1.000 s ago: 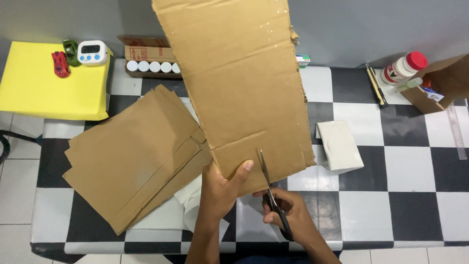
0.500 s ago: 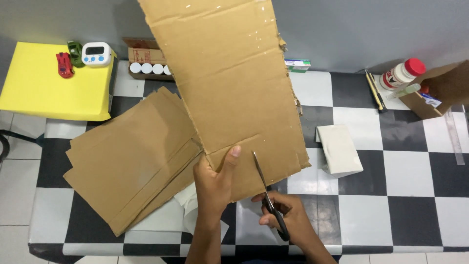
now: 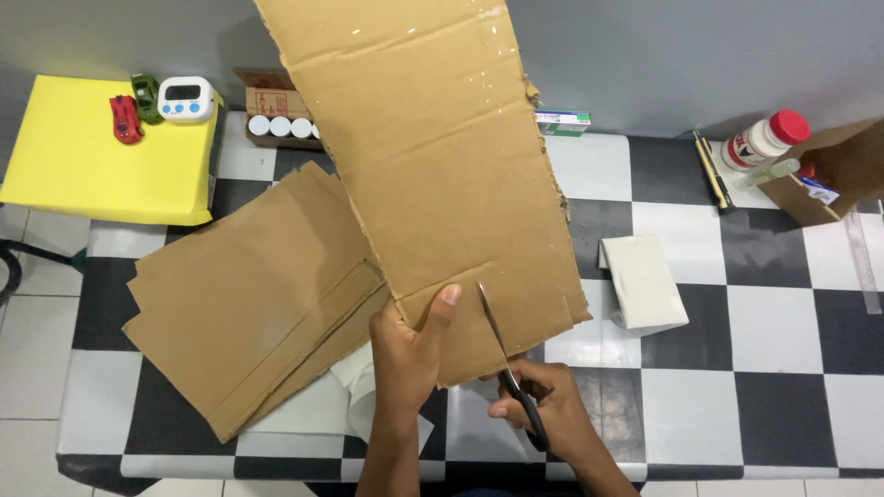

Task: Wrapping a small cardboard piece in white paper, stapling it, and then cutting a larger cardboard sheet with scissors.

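My left hand [image 3: 412, 352] grips the near edge of a large brown cardboard sheet [image 3: 433, 156], thumb on top, holding it tilted up over the table. In my right hand [image 3: 543, 410] is a pair of black-handled scissors [image 3: 505, 359]. Their blades point away from me and sit in a cut running up from the sheet's near edge, just right of my left thumb.
A stack of flat cardboard pieces [image 3: 249, 285] lies on the checkered table [image 3: 764, 331] at left, over white paper [image 3: 341, 410]. A white block [image 3: 645, 281] is at right; a red-capped bottle [image 3: 764, 138], brown box [image 3: 833, 170] and ruler [image 3: 861, 262] far right. A yellow box [image 3: 92, 161] carries a timer [image 3: 186, 98].
The cardboard sheet has shifted slightly left and nearer the camera. The scissors stay at its near edge, their blades a little deeper into the cut.
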